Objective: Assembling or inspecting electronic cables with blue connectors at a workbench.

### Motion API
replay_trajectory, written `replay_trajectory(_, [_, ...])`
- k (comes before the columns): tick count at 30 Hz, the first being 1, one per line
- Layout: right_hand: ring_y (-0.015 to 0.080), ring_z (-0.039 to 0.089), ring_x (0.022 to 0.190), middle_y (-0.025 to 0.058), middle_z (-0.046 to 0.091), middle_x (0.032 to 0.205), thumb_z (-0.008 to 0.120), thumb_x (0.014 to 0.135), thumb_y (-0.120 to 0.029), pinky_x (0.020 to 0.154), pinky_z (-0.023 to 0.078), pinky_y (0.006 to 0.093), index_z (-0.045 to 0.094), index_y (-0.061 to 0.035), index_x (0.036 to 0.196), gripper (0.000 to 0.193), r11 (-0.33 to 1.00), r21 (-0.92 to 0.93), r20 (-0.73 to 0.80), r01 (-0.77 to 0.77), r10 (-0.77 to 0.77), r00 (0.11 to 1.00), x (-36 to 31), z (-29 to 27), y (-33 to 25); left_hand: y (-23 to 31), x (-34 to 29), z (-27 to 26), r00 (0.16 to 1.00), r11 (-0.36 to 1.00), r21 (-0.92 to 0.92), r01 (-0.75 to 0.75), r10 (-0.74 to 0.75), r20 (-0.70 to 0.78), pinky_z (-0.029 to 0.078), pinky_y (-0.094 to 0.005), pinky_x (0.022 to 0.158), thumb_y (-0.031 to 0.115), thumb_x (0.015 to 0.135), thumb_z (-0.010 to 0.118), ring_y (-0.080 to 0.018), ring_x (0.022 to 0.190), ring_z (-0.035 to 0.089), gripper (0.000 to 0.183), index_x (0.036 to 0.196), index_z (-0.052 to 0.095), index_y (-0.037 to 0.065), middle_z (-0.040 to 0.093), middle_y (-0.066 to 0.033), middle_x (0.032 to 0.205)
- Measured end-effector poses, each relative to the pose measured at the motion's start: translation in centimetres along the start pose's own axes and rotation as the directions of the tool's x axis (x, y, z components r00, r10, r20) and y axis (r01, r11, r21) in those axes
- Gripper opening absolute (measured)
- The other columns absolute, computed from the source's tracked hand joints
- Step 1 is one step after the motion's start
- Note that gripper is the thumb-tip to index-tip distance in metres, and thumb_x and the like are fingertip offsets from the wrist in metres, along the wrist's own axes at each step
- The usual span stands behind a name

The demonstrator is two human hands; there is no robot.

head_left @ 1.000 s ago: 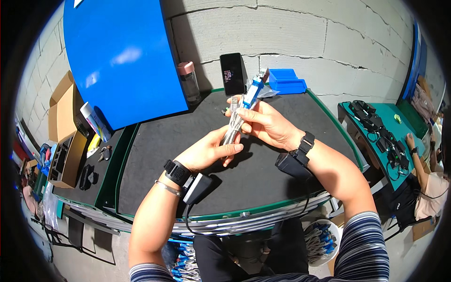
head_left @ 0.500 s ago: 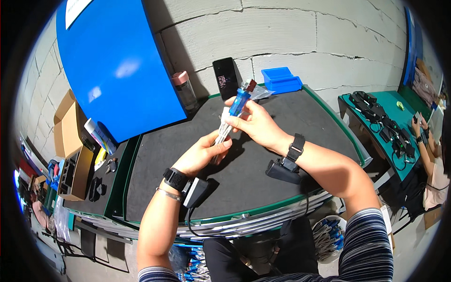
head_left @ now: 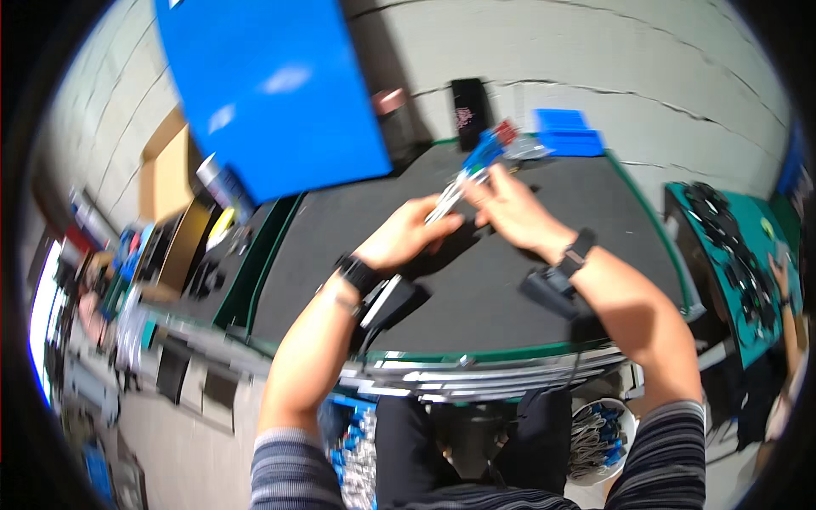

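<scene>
My left hand [head_left: 412, 231] is closed around a bundled white cable [head_left: 445, 202] above the dark mat. At the cable's upper end is a blue plug [head_left: 484, 151] with a red tip, pointing up and to the right. Beside the bundle, just below the plug, is my right hand [head_left: 520, 211]; its fingers look stretched out and apart. Motion blurs the fingertips, so whether they touch the cable is unclear. Each wrist wears a black strap, with a box-shaped device near it.
The dark mat [head_left: 340, 272] has a green edge. Behind it stand a phone [head_left: 470, 110], a blue bin [head_left: 568, 132], a pink-capped bottle [head_left: 393, 119] and a blue panel [head_left: 280, 93]. Below right, a white bucket [head_left: 630, 425] holds blue-plugged cables. Another person's hand [head_left: 779, 274] is at the green table.
The view has shifted and blurred. My right hand has loosened from the blue plug and sits lower beside the bundle; my left hand still holds the cable.
</scene>
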State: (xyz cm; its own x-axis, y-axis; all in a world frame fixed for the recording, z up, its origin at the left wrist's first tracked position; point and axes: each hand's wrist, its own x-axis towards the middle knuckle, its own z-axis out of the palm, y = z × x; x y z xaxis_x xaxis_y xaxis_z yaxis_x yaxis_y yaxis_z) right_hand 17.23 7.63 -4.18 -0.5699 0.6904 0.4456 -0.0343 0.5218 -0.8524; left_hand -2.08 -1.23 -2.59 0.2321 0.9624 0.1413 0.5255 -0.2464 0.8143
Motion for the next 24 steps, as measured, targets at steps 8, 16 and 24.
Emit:
replay_trajectory(8, [0.0135,0.057,0.089,0.0082,0.060,0.103,0.059,0.098,-0.038,0.079,0.050,0.0288,0.053,-0.0008,0.122,0.044,0.952,-0.301,0.292,-0.062,0.154,0.944,-0.9,-1.2,-0.1,-0.6,-2.1,-1.4,0.949,0.968,-0.239,-0.079,-0.001,-0.315,0.039,-0.0241,0.058,0.031,0.092,0.068,-0.0078,0.061,0.051,0.028,0.083,0.057,0.008,0.054,0.0022,0.065])
replay_trajectory(16, [0.0106,0.052,0.087,0.0020,0.059,0.109,0.065,0.093,-0.022,0.083,0.045,0.0243,0.057,-0.0021,0.117,0.032,0.897,-0.438,0.394,0.056,0.135,0.909,-1.0,0.2,-0.3,-0.8,-28.1,-2.3,0.780,0.858,-0.514,-0.005,-0.318,-0.539,0.040,-0.0243,0.062,0.027,0.097,0.061,-0.0071,0.059,0.043,0.021,0.095,0.055,0.007,0.044,0.0046,0.070])
replay_trajectory(24, [0.0106,0.054,0.107,0.0016,0.058,0.116,0.058,0.099,-0.017,0.096,0.038,0.0230,0.058,-0.0045,0.120,0.025,0.839,-0.538,0.409,0.086,0.171,0.896,-0.7,-0.3,0.5,-21.3,-58.4,11.1,-0.025,0.418,-0.705,0.573,-0.851,-0.525,0.041,-0.0265,0.054,0.028,0.092,0.063,-0.0096,0.059,0.056,0.020,0.089,0.064,0.008,0.060,-0.0014,0.066])
